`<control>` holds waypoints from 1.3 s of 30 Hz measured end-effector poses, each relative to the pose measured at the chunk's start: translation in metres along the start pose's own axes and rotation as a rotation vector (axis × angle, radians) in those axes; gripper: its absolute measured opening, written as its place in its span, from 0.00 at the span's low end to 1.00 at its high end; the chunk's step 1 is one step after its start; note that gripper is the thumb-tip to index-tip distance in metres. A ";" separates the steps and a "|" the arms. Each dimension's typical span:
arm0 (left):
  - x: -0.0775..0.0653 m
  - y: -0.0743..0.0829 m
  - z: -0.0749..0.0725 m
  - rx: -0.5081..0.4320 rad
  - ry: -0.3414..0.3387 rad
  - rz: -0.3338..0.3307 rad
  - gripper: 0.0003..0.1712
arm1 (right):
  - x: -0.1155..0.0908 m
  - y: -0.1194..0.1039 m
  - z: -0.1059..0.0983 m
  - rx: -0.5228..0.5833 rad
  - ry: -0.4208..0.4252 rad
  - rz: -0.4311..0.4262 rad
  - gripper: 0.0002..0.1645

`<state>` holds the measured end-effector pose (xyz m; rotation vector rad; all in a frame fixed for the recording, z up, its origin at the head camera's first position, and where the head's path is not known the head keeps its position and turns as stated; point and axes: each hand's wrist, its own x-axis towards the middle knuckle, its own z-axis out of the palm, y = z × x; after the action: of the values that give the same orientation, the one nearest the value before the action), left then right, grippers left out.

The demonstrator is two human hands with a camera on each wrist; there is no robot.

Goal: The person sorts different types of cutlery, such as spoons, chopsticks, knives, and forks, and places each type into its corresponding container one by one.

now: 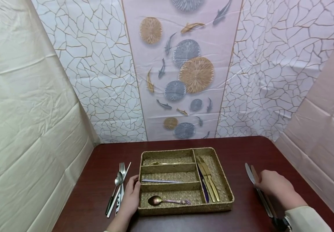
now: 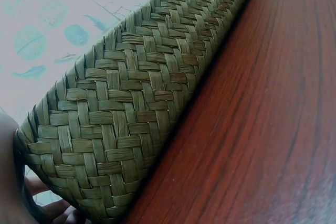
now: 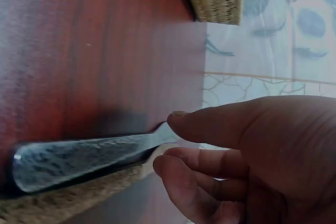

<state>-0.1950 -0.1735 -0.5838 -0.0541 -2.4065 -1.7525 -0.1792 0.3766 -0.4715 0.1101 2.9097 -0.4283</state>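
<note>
A woven tray (image 1: 184, 211) with compartments stands in the middle of the table. My left hand (image 1: 130, 196) rests against the outside of its left wall; the left wrist view shows mostly the woven side (image 2: 121, 108). On the right, my right hand (image 1: 275, 187) pinches a silver table knife (image 3: 89, 156) near its neck, between thumb and fingers. A brownish knife (image 1: 253, 172) lies alongside, close to the same fingers. Inside the tray are a coppery spoon (image 1: 155, 200), gold knives (image 1: 210, 182), a purple-handled knife (image 1: 204, 190), a thin silvery piece (image 1: 161, 181) and a slim gold utensil (image 1: 155, 163).
Left of the tray, a fork (image 1: 122, 167), spoons (image 1: 117, 180) and a white stick (image 1: 113, 204) lie crossed in a loose pile beside my left hand. Patterned cloth (image 1: 184, 96) hangs behind the dark red table (image 1: 117, 149), with plain cloth on both sides.
</note>
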 end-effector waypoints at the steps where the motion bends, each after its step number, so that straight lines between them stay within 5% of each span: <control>1: 0.000 0.000 0.000 0.007 0.003 0.004 0.20 | 0.000 0.001 0.002 -0.003 -0.002 -0.001 0.19; 17: -0.002 0.005 -0.002 0.002 -0.018 -0.010 0.21 | -0.003 -0.003 0.017 -0.025 -0.030 0.021 0.18; 26: -0.002 0.007 -0.002 -0.002 -0.020 -0.006 0.21 | -0.003 -0.005 0.020 -0.036 -0.023 0.017 0.07; 33: -0.001 0.003 -0.001 -0.004 -0.013 -0.006 0.20 | -0.002 -0.006 0.022 -0.025 0.003 0.027 0.20; 39: -0.001 0.003 -0.001 -0.011 -0.014 -0.005 0.21 | -0.004 -0.010 0.028 -0.025 0.015 0.011 0.13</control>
<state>-0.1934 -0.1738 -0.5805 -0.0619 -2.4090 -1.7728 -0.1715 0.3586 -0.4940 0.1256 2.9272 -0.3901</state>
